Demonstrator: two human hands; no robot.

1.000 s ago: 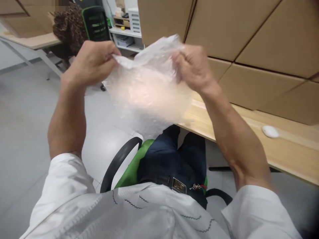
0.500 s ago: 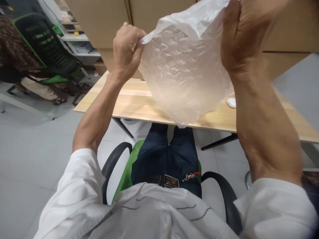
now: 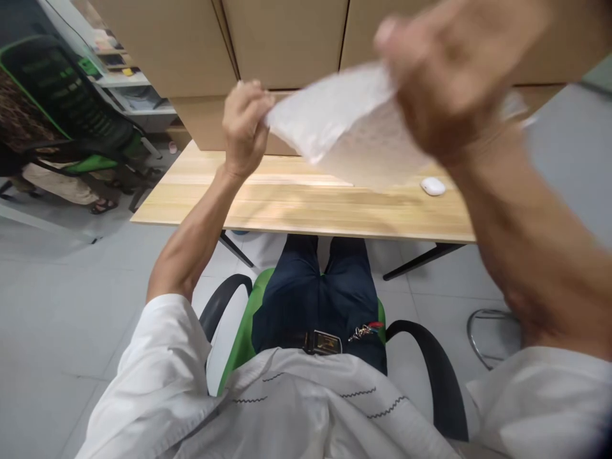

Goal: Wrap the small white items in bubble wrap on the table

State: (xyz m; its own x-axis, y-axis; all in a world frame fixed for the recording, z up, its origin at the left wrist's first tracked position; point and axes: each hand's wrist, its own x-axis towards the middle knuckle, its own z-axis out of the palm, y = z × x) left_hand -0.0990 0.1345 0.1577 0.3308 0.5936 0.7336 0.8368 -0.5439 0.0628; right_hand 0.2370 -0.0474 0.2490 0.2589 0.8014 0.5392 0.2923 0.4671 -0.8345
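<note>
A sheet of bubble wrap (image 3: pixel 344 115), whitish and see-through, is stretched in the air between my two hands above the table. My left hand (image 3: pixel 246 124) pinches its left corner between thumb and fingers. At the other end my right hand (image 3: pixel 440 89), closer to the camera and smeared by motion, is closed around the wrap; a bit of it sticks out past the wrist on the right. Below the sheet, a small white rounded case (image 3: pixel 433 186) lies on the wooden table (image 3: pixel 306 210), touched by neither hand.
Large brown cardboard boxes (image 3: pixel 287 44) stand in a row along the table's back. I sit on a green chair with black armrests (image 3: pixel 425 370). At the far left, a person sits by another black and green chair (image 3: pixel 48 95). A metal-framed stool (image 3: pixel 492 338) stands at the right.
The bubble wrap has gone from hanging down broadly to a folded, flatter shape higher above the table. My right hand has moved left and down; my left hand has dropped slightly.
</note>
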